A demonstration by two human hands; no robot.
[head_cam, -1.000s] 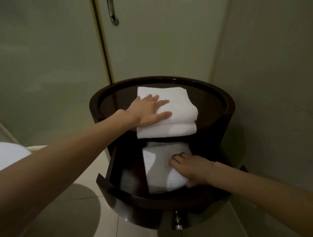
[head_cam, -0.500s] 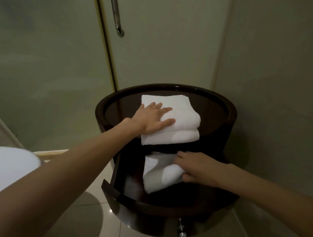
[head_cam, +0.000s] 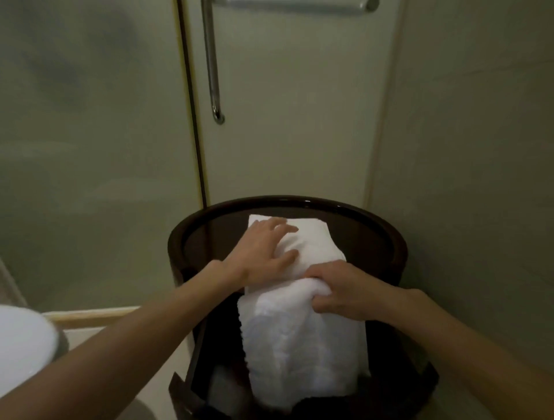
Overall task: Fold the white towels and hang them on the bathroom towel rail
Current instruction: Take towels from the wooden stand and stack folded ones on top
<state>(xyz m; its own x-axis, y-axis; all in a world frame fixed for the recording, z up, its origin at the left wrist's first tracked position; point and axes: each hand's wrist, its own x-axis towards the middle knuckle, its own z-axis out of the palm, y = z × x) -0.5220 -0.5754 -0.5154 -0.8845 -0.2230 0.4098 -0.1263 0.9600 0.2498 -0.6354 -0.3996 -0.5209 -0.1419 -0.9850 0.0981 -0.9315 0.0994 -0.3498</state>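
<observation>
On the head view we are at the gathering step. At 5 o'clock the right hand (head_cam: 344, 292) has its grip pinching a bunched white towel (head_cam: 299, 344) that hangs down into the open drawer (head_cam: 201, 359). The left hand (head_cam: 263, 254), grip spread, presses flat on the folded stack (head_cam: 320, 245) on the round desk (head_cam: 389, 236). Next, we judge, the towel must be lifted clear toward the rail (head_cam: 293, 3) at 12 o'clock. We count two hands, one loose towel and one stack, perhaps of two towels, since blur hides its layers.
</observation>
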